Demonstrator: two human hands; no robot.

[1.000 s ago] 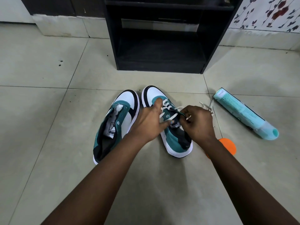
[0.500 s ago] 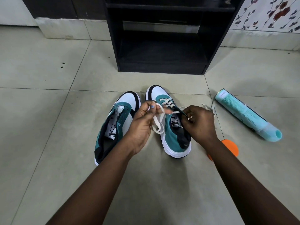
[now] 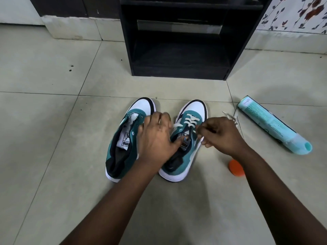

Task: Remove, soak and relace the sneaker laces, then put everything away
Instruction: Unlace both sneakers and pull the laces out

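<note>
Right sneaker on floor, half-laced; right hand pinched white lace; left hand fingers spread, steadying tongue; risk: lace slipping, skipping eyelet, uneven ends.

Both sneakers, the left sneaker and the right sneaker, are teal and white with black trim and white soles. White lace. Pale turquoise tube (dark print). Orange lid. Black shelf. Greyish-beige tiled floor. White wall with dark leaves and red blooms.
</note>
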